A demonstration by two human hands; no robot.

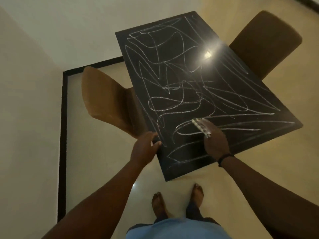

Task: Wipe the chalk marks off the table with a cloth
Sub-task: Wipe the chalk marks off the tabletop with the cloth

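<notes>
A person is standing barefoot at the near end of a black counter, looking straight down at it. White chalk marks are looping and crossing over nearly the whole top, from the far edge to the near corner. The right hand is resting on the near part of the top, its grip curled round a small pale, patterned object (blurred, so it cannot be told for certain whether this is the cloth) that is lying against the scribbles. A dark band is circling that wrist. The left hand is holding the counter's near left edge, fingers wrapped over it. Two brown chairs are flanking the counter, one at the left and one at the far right. A ceiling light's glare is shining off the top.
</notes>
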